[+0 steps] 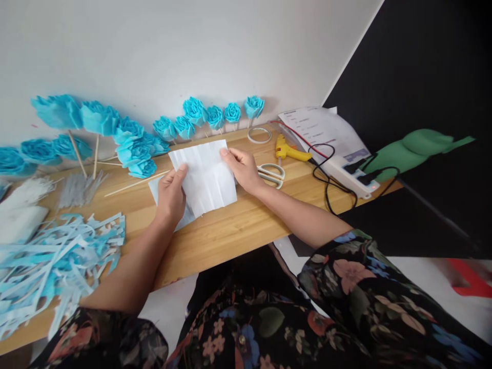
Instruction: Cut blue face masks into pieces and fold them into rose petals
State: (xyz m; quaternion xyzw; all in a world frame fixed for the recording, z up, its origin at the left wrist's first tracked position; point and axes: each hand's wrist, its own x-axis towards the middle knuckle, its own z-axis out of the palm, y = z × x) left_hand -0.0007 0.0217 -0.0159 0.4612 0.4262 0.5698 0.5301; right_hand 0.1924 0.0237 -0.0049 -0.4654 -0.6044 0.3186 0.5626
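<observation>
Between both hands is a creased white sheet of paper (207, 179), raised above the wooden table. My left hand (171, 192) pinches its left edge, thumb on the near face. At the upper right edge my right hand (241, 166) grips the same sheet with thumb and fingers. Behind and below it, a second pale bluish sheet (186, 218) shows in part; whether the left hand also holds it is unclear. Just right of my right hand lie scissors with pale handles (271, 175), their blades hidden by the hand. A thin wooden stick (134, 184) rests left of the left hand.
Blue paper flowers on sticks (194, 111) lean along the wall. Cut paper strips (65, 256) pile at the left. A yellow glue gun (290, 150), a tape roll (259, 135), printed papers (319, 128) and a power strip (351, 177) with black cords occupy the right, beside a green object (415, 151).
</observation>
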